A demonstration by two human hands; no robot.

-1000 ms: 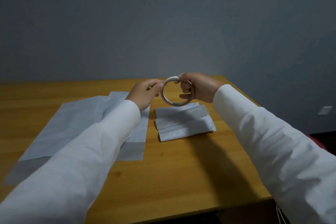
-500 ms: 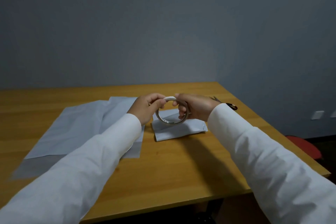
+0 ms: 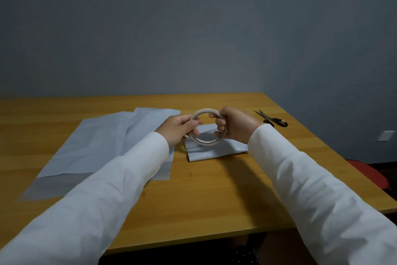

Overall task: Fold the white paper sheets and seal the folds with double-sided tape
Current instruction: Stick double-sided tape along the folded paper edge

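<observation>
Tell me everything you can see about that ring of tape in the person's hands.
The tape roll is a thin, pale ring with a wide open centre, held upright above the folded paper. The right hand hooks fingers through its hole; the left hand pinches its left rim. Whether a strip is peeled free cannot be told.

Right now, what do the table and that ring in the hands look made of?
The table looks like wood or wood veneer: honey-coloured, plank lines, low sheen. The ring looks like a tape roll with a whitish, papery, matte rim; its core material is unclear.
</observation>
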